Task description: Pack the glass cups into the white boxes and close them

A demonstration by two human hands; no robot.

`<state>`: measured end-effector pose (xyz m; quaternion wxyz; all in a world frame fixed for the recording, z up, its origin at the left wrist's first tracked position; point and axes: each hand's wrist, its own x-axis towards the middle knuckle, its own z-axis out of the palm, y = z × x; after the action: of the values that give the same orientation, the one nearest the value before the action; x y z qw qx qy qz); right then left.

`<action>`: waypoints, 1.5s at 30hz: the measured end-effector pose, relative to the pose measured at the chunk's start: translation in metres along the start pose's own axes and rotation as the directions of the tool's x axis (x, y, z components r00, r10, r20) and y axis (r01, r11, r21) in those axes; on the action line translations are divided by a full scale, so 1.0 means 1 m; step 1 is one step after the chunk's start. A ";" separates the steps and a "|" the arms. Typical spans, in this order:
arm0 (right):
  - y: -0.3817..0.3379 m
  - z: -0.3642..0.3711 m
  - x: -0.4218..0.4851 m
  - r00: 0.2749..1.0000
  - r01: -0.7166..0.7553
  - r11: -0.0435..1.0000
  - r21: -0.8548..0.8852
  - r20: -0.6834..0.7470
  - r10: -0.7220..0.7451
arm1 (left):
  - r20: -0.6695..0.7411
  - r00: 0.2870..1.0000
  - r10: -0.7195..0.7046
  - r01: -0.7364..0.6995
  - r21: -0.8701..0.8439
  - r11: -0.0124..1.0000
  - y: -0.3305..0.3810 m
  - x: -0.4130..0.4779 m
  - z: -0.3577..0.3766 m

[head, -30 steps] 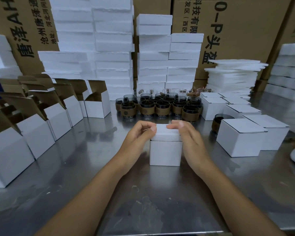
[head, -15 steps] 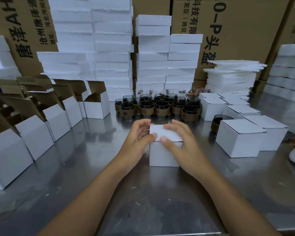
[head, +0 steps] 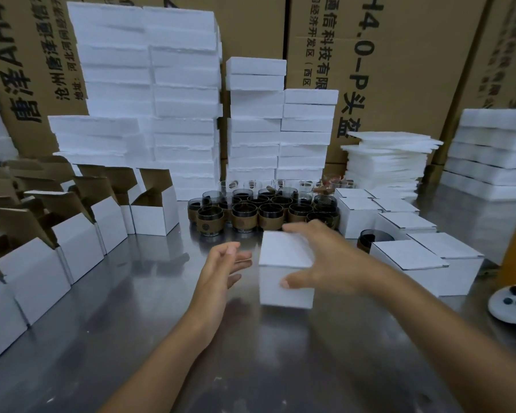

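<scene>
A closed white box (head: 283,263) stands on the steel table in front of me. My right hand (head: 325,257) grips it, fingers over the far top edge and thumb on its near face. My left hand (head: 224,263) hovers just left of the box with straight fingers, apart from it. Behind the box stands a cluster of several dark glass cups (head: 245,214) with brown sleeves. One more glass cup (head: 370,238) sits among the closed white boxes (head: 405,257) at the right.
A row of open white boxes (head: 81,236) with raised flaps lines the left side. Stacks of white foam blocks (head: 185,114) and large cardboard cartons (head: 393,55) fill the back. A white device (head: 511,302) lies at the right table edge.
My left hand has let go of the box and drawn back to the left. My right hand has shifted over the box's right side and now grips it alone.
</scene>
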<state>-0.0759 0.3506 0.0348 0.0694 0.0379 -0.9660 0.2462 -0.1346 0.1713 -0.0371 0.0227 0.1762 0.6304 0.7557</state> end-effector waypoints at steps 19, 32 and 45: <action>0.141 -0.096 0.044 0.905 -0.135 0.963 -0.232 -0.425 0.024 | 0.026 0.998 0.059 -0.060 0.063 0.996 -0.015 0.020 -0.001; 0.140 -0.095 0.039 0.976 -0.143 0.898 -0.416 -0.207 0.060 | 0.043 0.996 0.072 -0.075 0.059 0.995 -0.018 0.022 -0.002; 0.133 -0.093 0.052 0.963 -0.235 0.780 -0.580 -0.033 0.266 | 0.060 0.996 0.059 -0.063 0.066 0.996 -0.016 0.021 -0.002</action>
<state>-0.1308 0.5100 0.0608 0.0198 -0.1074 -0.9926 -0.0530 -0.1574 0.1784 -0.0473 0.0117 0.2177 0.6492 0.7287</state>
